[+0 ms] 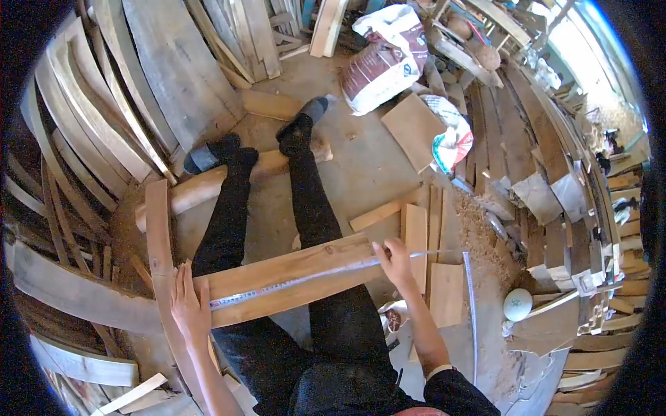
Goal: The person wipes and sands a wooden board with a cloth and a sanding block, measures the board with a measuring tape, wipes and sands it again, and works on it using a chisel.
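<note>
A wooden board (291,272) lies across the lap, over both black-clad thighs. A white measuring tape (298,282) runs along its face, passes its right end, then bends down toward the floor. My left hand (189,305) rests at the board's left end, fingers stretched out over a long narrow plank (159,229) that crosses there. Whether its thumb touches the tape's end is hard to tell. At the right end, my right hand (394,263) is closed, pinching the tape at the board's edge.
Beyond the feet, a round log (191,193) lies on the floor. Planks (180,62) lean at the left, and stacked timber (520,152) lines the right. A brown-and-white sack (385,66) stands ahead. Cut boards (446,295) and a pale round object (517,304) lie at right.
</note>
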